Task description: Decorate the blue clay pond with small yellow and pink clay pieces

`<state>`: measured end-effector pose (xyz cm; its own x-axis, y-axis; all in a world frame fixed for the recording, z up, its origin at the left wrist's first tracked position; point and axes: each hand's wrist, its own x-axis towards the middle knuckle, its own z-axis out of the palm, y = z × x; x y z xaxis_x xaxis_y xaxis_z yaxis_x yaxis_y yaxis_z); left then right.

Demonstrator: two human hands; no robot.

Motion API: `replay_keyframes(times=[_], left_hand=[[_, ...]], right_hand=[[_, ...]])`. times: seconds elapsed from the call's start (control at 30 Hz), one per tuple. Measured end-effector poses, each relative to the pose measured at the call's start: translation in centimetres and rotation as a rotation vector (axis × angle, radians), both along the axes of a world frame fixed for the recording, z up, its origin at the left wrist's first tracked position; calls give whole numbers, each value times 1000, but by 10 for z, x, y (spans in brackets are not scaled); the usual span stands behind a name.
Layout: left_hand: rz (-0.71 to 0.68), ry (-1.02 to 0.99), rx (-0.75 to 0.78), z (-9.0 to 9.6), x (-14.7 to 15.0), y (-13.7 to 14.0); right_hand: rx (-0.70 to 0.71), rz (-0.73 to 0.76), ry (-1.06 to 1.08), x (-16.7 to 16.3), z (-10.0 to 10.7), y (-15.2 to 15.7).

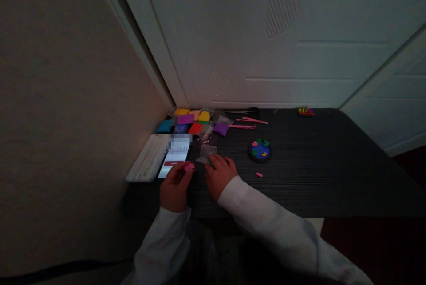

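My left hand (174, 189) is closed, pinching a small lump of pink clay (189, 167) between thumb and fingers, just in front of the phone's lower end. My right hand (221, 176) lies low over the dark table with its fingers apart, fingertips at the edge of a clear plastic bag (208, 152). To its right rests a small pink clay piece (259, 175). Behind that piece sits a round clay pond (260, 151), blue inside a dark rim, with green, pink and yellow bits on it.
A lit phone (175, 157) leans against a white case (146, 160) at the left. Several bagged clay packs (185, 119) are heaped behind, beside pink modelling tools (244, 126). A small colourful piece (305, 112) sits at the table's back edge. Wall and white panelled door border the table (319, 165).
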<state>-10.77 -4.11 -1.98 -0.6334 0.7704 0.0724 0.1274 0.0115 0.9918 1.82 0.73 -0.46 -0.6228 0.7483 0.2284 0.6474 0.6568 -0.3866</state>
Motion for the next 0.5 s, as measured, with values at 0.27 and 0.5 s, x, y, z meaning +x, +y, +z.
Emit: replay_keyframes(times=[0.27,0.5], left_hand=[[-172,22,12,14,20,-7],[-262,22,1,38,51,-16]], right_hand=[[-42,69,45,22,13,-13],[-138,99,290,46,19,-16]])
